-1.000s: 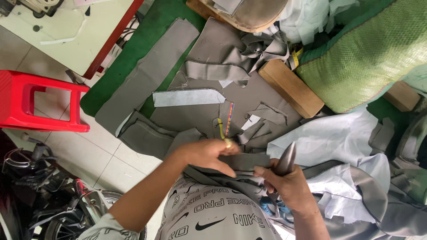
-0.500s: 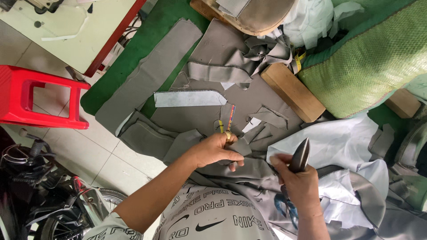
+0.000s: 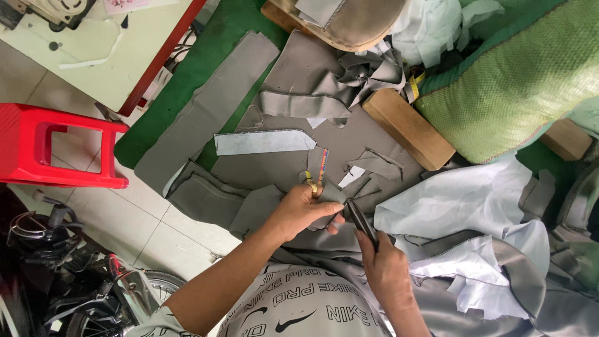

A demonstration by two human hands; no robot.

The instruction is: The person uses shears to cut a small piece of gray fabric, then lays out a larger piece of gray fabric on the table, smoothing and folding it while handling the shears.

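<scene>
- Since the earlier frames, the right hand (image 3: 385,265) has brought its scissors (image 3: 362,222) down from upright to a slant, the dark blades now pointing up-left toward the cloth in the other hand.
- Left hand (image 3: 304,209) is closed on a small grey fabric piece (image 3: 329,198), fingers curled over its edge, thumb on top.
- That grey fabric piece is matte, mid-grey, folded and irregular in outline; it is held just above the person's lap, over a heap of larger grey fabric panels (image 3: 206,112).
- Right hand is clenched around the scissors' handles; the blade tips sit just beside the held piece. Whether they touch it cannot be told.
- A multicoloured label strip (image 3: 322,166) stands up just above the left hand's fingers, with a short yellow tab (image 3: 309,180) beside it.
- A pale grey pointed strip (image 3: 262,142) lies flat on the panels, above the hands.
- A wooden block (image 3: 409,128) lies to the upper right, next to a green woven sack (image 3: 524,81).
- White lining cloth (image 3: 462,206) spreads to the right of the hands.
- A red plastic stool (image 3: 59,153) stands on the tiled floor, far left.
</scene>
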